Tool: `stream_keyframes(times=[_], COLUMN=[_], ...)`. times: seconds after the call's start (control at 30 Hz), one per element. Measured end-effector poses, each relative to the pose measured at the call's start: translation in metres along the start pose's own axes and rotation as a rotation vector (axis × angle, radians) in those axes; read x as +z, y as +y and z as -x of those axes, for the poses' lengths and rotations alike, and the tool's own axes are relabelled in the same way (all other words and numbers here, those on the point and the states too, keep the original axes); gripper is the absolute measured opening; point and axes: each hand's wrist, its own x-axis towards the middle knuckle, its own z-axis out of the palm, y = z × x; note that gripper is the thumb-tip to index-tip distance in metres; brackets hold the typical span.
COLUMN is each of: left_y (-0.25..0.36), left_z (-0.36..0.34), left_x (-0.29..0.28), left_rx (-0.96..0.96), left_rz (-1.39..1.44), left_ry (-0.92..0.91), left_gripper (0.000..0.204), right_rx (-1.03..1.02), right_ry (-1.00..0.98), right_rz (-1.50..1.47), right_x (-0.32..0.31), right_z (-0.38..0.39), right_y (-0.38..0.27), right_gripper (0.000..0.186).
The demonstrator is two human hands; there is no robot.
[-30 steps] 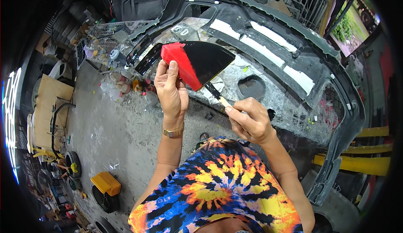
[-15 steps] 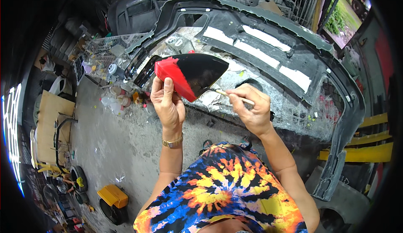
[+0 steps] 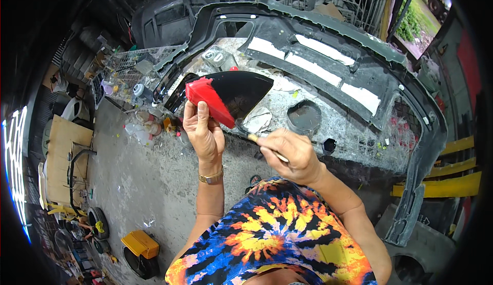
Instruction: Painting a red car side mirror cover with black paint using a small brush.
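Observation:
My left hand (image 3: 205, 136) holds up a glossy, curved, pointed shell (image 3: 241, 92), its thumb on the near face and the other fingers behind. The end near that hand is bright red with a ragged border; the rest is black. In my right hand (image 3: 295, 154) is a slim brush (image 3: 253, 137) with a pale handle, pinched between thumb and fingers. Its dark tip is near the shell's lower red corner; whether they touch I cannot tell. A round dark container (image 3: 304, 116) stands on the cluttered table beyond my right hand.
A large dark bumper (image 3: 328, 43) with white patches arches over the table (image 3: 354, 143). Bottles and plastic containers (image 3: 141, 128) crowd the table's left end. On the floor at left are a yellow box (image 3: 141, 245) and a tyre (image 3: 96, 221). Yellow strips (image 3: 436, 183) lie at right.
My right hand has moved down and left with the brush, bringing the round container into view. The shell has shifted slightly left and down, still in my left hand.

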Motion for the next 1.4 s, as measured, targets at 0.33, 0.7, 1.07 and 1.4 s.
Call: stream_keyframes(times=[0.33,0.7,1.07,1.4], left_y=[0.004,-0.006,0.0,0.001], left_z=[0.008,0.012,0.013,0.016], left_x=[-0.01,-0.02,-0.03,-0.048], left_rx=[-0.011,-0.024,0.062,0.091], left_rz=[-0.001,-0.027,0.014,-0.015], left_ry=[-0.034,-0.087,-0.092,-0.31], left_gripper=[0.029,0.03,0.032,0.032], right_rx=[0.215,0.086,0.645,0.41], right_ry=[0.206,0.129,0.409,0.252], right_rz=[0.048,-0.139,-0.337,-0.028], right_x=[-0.025,0.006,-0.029,-0.01], right_z=[-0.028,-0.026,-0.006,-0.016], right_y=[0.026,-0.002,0.044,0.013], right_gripper=[0.012,0.016,0.015,0.009])
